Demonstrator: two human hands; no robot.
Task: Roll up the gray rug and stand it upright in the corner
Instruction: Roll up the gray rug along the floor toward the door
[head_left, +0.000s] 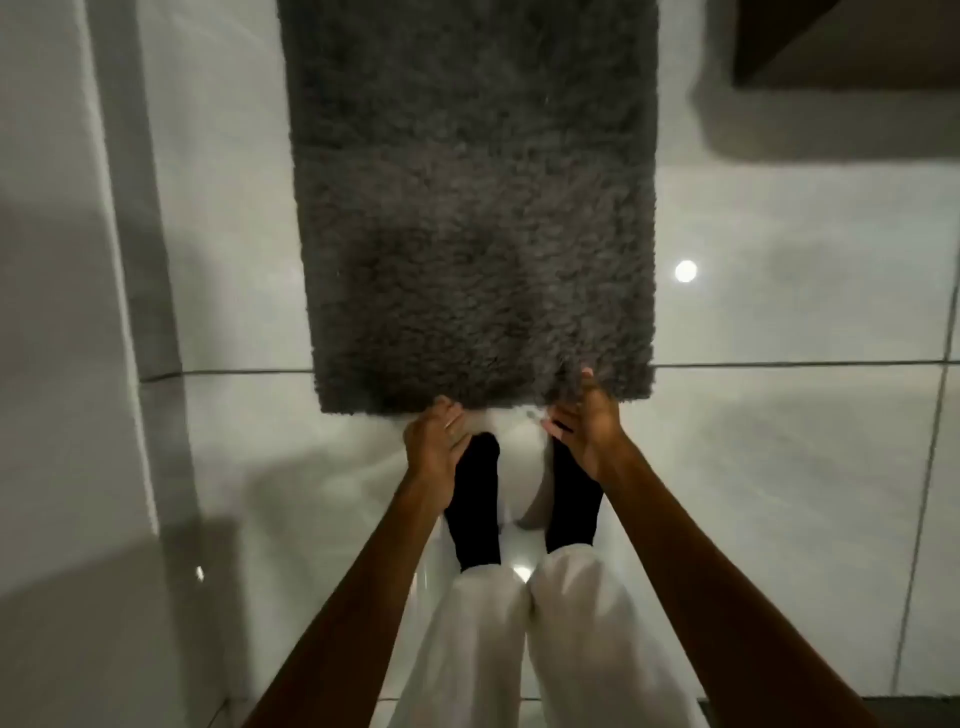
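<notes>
A shaggy gray rug (472, 208) lies flat on the glossy white tile floor, stretching away from me to the top of the view. Both my hands are at its near edge. My left hand (435, 441) has its fingers curled at the near edge, left of middle. My right hand (584, 423) pinches the near edge further right, thumb on top of the pile, and a bit of the pale underside shows lifted between the hands. My feet in black socks (478, 499) stand just before the rug.
A white wall with a gray skirting strip (150, 260) runs along the left. A dark brown piece of furniture (852, 41) stands at the top right. Tile floor (779, 467) lies open to the right of the rug.
</notes>
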